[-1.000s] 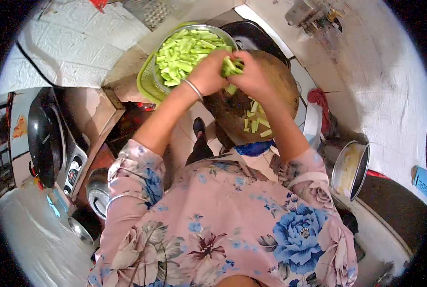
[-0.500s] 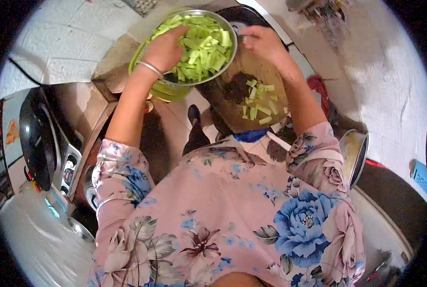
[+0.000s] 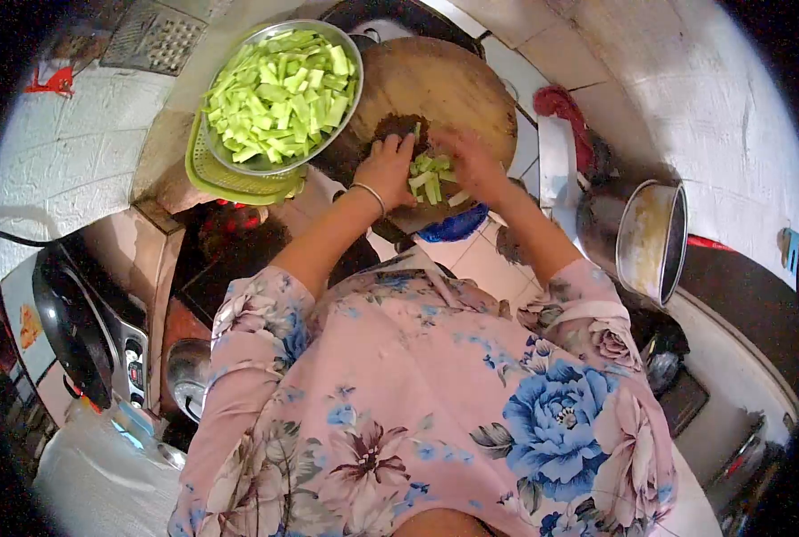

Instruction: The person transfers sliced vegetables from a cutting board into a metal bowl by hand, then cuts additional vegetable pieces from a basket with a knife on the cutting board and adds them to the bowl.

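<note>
Short cut pieces of a green vegetable (image 3: 431,179) lie in a small heap on a round wooden chopping board (image 3: 444,80). My left hand (image 3: 387,172) rests on the board at the heap's left side, its fingers spread. From the right, my right hand (image 3: 473,166) curves around the heap with fingers stretched out, slightly blurred. Neither hand has a firm hold on anything that I can see. Left of the board, a metal bowl (image 3: 360,85) is filled with more of the same green pieces (image 3: 283,98).
Under the bowl is a green plastic basket (image 3: 238,186). A dark pan (image 3: 68,313) sits on a cooktop at left. At right are a metal pot (image 3: 654,237) and a red cloth (image 3: 568,121). A grater (image 3: 158,40) hangs at upper left.
My left hand has left the bowl and come down to the board. My right hand has moved in from the board's far edge. The scattered pieces are now gathered in a heap between them.
</note>
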Tool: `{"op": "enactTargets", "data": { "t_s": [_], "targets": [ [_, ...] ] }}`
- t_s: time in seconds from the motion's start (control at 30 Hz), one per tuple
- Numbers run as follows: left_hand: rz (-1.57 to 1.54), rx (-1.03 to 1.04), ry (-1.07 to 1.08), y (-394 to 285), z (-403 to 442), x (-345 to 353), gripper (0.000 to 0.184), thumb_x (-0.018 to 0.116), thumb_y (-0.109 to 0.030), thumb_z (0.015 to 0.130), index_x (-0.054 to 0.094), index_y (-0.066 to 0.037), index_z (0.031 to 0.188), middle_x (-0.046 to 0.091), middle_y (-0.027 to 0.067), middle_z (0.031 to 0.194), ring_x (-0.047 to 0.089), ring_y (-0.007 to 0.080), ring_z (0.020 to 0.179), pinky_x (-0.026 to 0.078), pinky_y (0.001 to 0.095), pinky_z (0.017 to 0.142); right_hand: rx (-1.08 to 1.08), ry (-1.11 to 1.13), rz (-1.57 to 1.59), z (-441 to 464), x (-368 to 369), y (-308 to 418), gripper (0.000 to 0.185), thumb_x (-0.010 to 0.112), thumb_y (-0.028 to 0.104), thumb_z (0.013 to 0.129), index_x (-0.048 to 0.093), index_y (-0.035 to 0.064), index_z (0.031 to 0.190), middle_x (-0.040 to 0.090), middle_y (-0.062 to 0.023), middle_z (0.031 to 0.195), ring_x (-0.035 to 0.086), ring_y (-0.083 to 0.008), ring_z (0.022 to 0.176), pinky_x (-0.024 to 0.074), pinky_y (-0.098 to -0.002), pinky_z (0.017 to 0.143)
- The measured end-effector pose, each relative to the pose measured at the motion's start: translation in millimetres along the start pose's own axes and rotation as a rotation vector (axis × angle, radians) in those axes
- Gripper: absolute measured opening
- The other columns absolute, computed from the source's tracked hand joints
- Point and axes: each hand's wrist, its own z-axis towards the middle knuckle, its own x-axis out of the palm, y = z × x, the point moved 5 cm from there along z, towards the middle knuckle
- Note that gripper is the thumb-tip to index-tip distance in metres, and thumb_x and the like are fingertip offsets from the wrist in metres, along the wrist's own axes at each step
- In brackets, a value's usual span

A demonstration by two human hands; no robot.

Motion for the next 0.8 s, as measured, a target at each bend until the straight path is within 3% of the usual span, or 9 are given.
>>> {"op": "enactTargets", "data": {
  "t_s": [0.03,0.07,0.17,0.27,0.37,0.43,0.5,0.6,0.8],
  "targets": [
    [0.003,0.006,0.005,-3.4,2.5,3.0,0.085,0.079,-0.020,0.049,0.036,-0.004,0.121,0.040,0.0146,0.113,0.043,0.0324,0.105,0.044,0.0385,0.085,0.013,-0.193,0.057,3.9,-9.4,-10.9,0.055,0.058,0.006,0.069,0.044,0.0090,0.121,0.042,-0.0150,0.122,0.043,-0.0339,0.109,0.0393,-0.0384,0.087],
    [0.033,-0.003,-0.005,-5.0,7.4,4.2,0.089,0.081,-0.021,0.046,0.036,-0.004,0.121,0.039,0.0141,0.113,0.041,0.0322,0.106,0.044,0.0388,0.085,0.017,-0.200,0.059,5.3,-8.7,-19.9,0.055,0.058,0.006,0.069,0.044,0.0090,0.121,0.042,-0.0150,0.122,0.043,-0.0339,0.109,0.0393,-0.0384,0.087],
    [0.077,0.002,0.001,-7.2,15.3,9.2,0.092,0.083,-0.023,0.043,0.036,-0.005,0.120,0.038,0.0134,0.114,0.039,0.0316,0.108,0.043,0.0386,0.086,0.146,-0.127,-0.201,1.3,-6.2,-23.6,0.054,0.059,0.006,0.067,0.045,0.0094,0.120,0.044,-0.0155,0.119,0.048,-0.0342,0.102,0.0393,-0.0382,0.087],
    [0.075,0.058,0.028,-13.9,13.5,10.1,0.090,0.082,-0.024,0.043,0.038,-0.004,0.119,0.038,0.0138,0.113,0.039,0.0319,0.107,0.042,0.0383,0.087,-0.001,-0.206,-0.250,-30.4,5.4,1.0,0.050,0.057,0.005,0.067,0.048,0.0079,0.116,0.046,-0.0157,0.116,0.048,-0.0348,0.100,0.0393,-0.0383,0.087],
    [0.033,0.165,0.059,-12.8,17.2,12.1,0.080,0.080,-0.027,0.048,0.042,-0.003,0.115,0.041,0.0158,0.111,0.041,0.0337,0.106,0.040,0.0390,0.088,-0.021,-0.049,-0.230,-40.0,6.4,6.7,0.046,0.053,0.004,0.067,0.050,0.0056,0.113,0.049,-0.0160,0.112,0.047,-0.0352,0.101,0.0395,-0.0391,0.086],
    [-0.004,0.226,0.079,-7.5,26.9,20.2,0.072,0.078,-0.028,0.053,0.045,-0.003,0.112,0.043,0.0174,0.110,0.042,0.0348,0.105,0.040,0.0394,0.089,0.068,-0.350,-0.054,-47.9,-3.7,-13.7,0.043,0.049,0.002,0.067,0.051,0.0042,0.110,0.051,-0.0165,0.107,0.048,-0.0348,0.098,0.0404,-0.0396,0.084],
    [-0.164,-0.002,-0.101,11.5,43.5,19.1,0.054,0.070,-0.027,0.065,0.049,-0.002,0.108,0.052,0.0219,0.102,0.048,0.0375,0.100,0.042,0.0423,0.085,0.237,-0.372,-0.118,-52.4,-15.9,-37.3,0.042,0.048,0.002,0.067,0.051,0.0042,0.109,0.052,-0.0169,0.104,0.049,-0.0346,0.097,0.0405,-0.0400,0.084],
    [-0.118,-0.202,-0.061,26.3,67.0,23.7,0.043,0.060,-0.024,0.076,0.046,0.003,0.106,0.045,0.0239,0.111,0.052,0.0367,0.096,0.045,0.0408,0.081,0.463,-0.381,-0.105,-65.7,-13.2,-46.5,0.041,0.047,0.000,0.067,0.052,0.0033,0.108,0.052,-0.0181,0.100,0.049,-0.0336,0.094,0.0403,-0.0410,0.083],
    [0.051,-0.259,-0.103,17.7,77.5,27.2,0.024,0.055,-0.017,0.076,0.058,0.000,0.092,0.056,0.0198,0.099,0.059,0.0327,0.087,0.048,0.0401,0.074,0.515,-0.411,-0.109,-78.1,5.0,1.1,0.042,0.051,0.003,0.067,0.050,-0.0006,0.109,0.046,-0.0196,0.105,0.045,-0.0362,0.096,0.0399,-0.0397,0.081]
  ]
}}
